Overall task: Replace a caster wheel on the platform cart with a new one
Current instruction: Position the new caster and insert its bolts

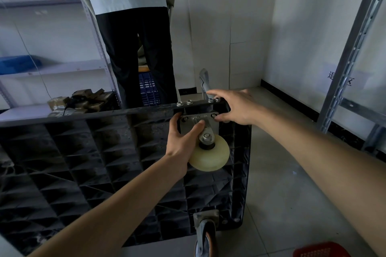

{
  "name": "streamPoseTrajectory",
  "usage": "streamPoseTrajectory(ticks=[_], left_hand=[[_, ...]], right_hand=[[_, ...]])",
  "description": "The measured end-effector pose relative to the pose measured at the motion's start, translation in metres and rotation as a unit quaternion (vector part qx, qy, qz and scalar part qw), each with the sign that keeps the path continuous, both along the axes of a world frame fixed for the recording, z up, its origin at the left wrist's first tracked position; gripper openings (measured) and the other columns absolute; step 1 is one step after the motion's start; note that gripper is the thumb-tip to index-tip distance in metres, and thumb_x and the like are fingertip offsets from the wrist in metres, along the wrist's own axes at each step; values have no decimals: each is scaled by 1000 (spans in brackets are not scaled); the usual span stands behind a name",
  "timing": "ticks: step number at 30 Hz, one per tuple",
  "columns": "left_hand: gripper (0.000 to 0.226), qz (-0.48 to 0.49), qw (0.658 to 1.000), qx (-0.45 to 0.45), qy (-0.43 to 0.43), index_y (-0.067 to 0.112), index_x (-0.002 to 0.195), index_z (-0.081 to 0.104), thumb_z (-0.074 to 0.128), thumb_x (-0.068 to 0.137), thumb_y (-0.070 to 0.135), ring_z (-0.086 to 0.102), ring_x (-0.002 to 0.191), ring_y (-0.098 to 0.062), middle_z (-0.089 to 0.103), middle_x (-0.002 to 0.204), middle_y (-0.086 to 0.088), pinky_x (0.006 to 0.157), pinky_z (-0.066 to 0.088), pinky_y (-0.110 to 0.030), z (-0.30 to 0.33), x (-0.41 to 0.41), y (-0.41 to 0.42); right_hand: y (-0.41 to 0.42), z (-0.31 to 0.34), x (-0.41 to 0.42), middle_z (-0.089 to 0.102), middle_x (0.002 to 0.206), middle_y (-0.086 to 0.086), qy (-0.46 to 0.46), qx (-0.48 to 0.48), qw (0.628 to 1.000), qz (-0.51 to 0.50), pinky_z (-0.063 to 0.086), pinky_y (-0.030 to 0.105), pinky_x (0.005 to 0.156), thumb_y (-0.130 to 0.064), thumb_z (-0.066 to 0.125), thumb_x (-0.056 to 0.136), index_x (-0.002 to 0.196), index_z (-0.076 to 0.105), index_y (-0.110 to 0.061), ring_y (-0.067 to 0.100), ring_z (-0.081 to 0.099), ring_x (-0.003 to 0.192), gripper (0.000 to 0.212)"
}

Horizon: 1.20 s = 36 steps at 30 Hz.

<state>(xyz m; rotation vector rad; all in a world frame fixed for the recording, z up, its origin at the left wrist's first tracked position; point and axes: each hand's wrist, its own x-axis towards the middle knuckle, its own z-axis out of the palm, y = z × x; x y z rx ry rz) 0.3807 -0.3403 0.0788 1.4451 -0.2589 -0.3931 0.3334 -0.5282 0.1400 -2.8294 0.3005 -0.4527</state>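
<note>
The cart [83,162] stands on its edge, its black ribbed underside facing the camera and filling the left and centre of the view. At its upper right corner, about one o'clock from picture centre, sits the cream wheel [210,155] with its metal plate [199,121] laid against the deck. The left hand [183,142] comes in from seven o'clock and holds this caster: the thumb lies across the bracket, and the fingers curl behind the plate's left edge. The right hand [234,106] reaches in from four o'clock and grips the cart's top corner, its fingers bent over the rim with their tips at the plate's right bolt [214,116]. Four nuts [189,102] stand in a row on the cart's upper edge, just above the plate. A grey lever [204,80] rises behind that edge at twelve o'clock from the right hand.

At six o'clock a second caster [205,233], grey with a reddish wheel, is fixed to the cart's lower right corner. A red basket [311,250] shows at five o'clock on the tiled floor [282,183].

Behind the cart, at eleven o'clock, another person [135,27] in a pale shirt and dark trousers stands close to it, with a blue crate [149,89] by the legs. Shelves [52,69] at nine o'clock carry a blue tray [18,63] and brown parcels [83,100]. A metal rack [353,58] stands at three o'clock against the white wall.
</note>
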Motion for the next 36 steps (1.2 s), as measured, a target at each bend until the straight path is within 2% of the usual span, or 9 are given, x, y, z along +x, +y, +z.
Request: streamPoseTrajectory(ticks=[16, 20, 23, 25, 27, 28, 30, 33, 36], left_hand=[[64, 20, 1000, -14, 20, 50, 137, 46, 79, 84, 35, 67, 107, -25, 60, 130, 1, 93, 57, -51, -1, 4, -3], [64, 17, 1000, -12, 15, 50, 138, 44, 78, 85, 36, 67, 106, -24, 61, 128, 2, 93, 57, -50, 0, 4, -3], [65, 15, 1000, -8, 10, 51, 138, 44, 78, 85, 38, 67, 106, -24, 61, 128, 2, 92, 57, -50, -1, 4, -4], [66, 16, 1000, -7, 5, 50, 140, 43, 78, 85, 39, 67, 107, -24, 61, 128, 3, 93, 57, -50, -2, 5, -5], [69, 17, 1000, -2, -4, 51, 139, 43, 79, 82, 42, 67, 108, -24, 62, 129, 3, 93, 57, -50, -2, 6, -5], [71, 15, 1000, 2, -9, 52, 139, 43, 80, 79, 45, 67, 108, -24, 63, 129, 3, 93, 57, -50, -1, 6, -6], [76, 12, 1000, 10, -16, 53, 137, 43, 80, 71, 51, 67, 107, -24, 64, 127, 3, 92, 57, -50, -1, 6, -5], [81, 2, 999, 22, -29, 54, 137, 42, 78, 64, 58, 66, 109, -23, 63, 128, 4, 94, 56, -50, 0, 7, -4], [74, -10, 999, 19, -34, 51, 139, 42, 78, 75, 53, 66, 110, -22, 64, 128, 5, 96, 55, -50, -2, 9, -3]], right_hand=[[-1, 9, 0, 57, 143, -7, 18, -27, 999, 14, 25, 32, 102, -40, 79, 84, 147, 41, -45, 25, 45, 133, 75], [-7, 8, 11, 56, 143, -13, 36, -7, 999, 13, 27, 40, 112, -42, 84, 78, 140, 41, -54, 24, 53, 125, 76], [-9, 8, 16, 63, 119, -17, 58, 29, 998, -1, 40, 48, 104, -40, 85, 76, 132, 39, -63, 31, 51, 117, 76], [-10, 8, 16, 58, 95, -21, 62, 29, 998, 1, 38, 46, 105, -39, 83, 79, 134, 41, -60, 29, 48, 118, 72], [-8, 8, 15, 64, 112, -17, 60, 20, 998, 4, 30, 43, 106, -39, 82, 81, 136, 42, -55, 27, 45, 125, 70], [-8, 8, 14, 62, 127, -13, 57, 19, 998, 4, 29, 42, 105, -40, 81, 81, 136, 42, -56, 28, 42, 129, 70], [-7, 9, 13, 57, 140, -10, 52, 13, 999, 5, 27, 39, 101, -41, 81, 81, 135, 41, -56, 29, 39, 132, 69], [-4, 10, 8, 59, 129, -12, 52, 5, 999, 4, 24, 34, 93, -40, 78, 84, 138, 42, -53, 28, 40, 129, 66], [0, 11, 5, 59, 122, -14, 43, 7, 999, 3, 23, 32, 90, -41, 77, 86, 138, 43, -52, 26, 39, 125, 64]])
